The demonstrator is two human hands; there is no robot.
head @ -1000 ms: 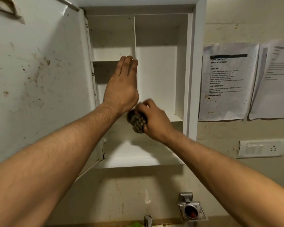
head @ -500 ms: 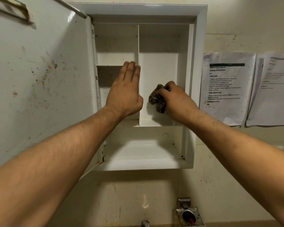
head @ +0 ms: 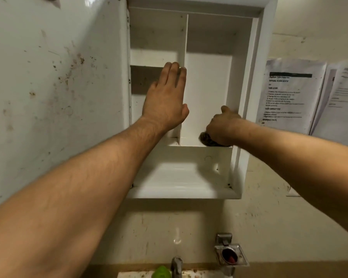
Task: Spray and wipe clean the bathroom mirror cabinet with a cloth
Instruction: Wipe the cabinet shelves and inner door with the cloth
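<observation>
head view | right hand (head: 223, 125) is gripping the cloth (head: 206, 139) in a closed fist, pressing it onto the shelf (head: 189, 144) of the right compartment to scrub | left hand (head: 166, 99), fingers spread flat, is bracing on the divider (head: 184, 37), likely steadying the cabinet (head: 255, 97) | door (head: 54, 87) is standing open, giving access

- We see the white wall-mounted cabinet (head: 255, 97) standing open, its stained door (head: 54, 87) swung out to the left of its shelves.
- Our dark, mottled, bunched cloth (head: 206, 139) presses on the cabinet's middle shelf, in the right compartment.
</observation>
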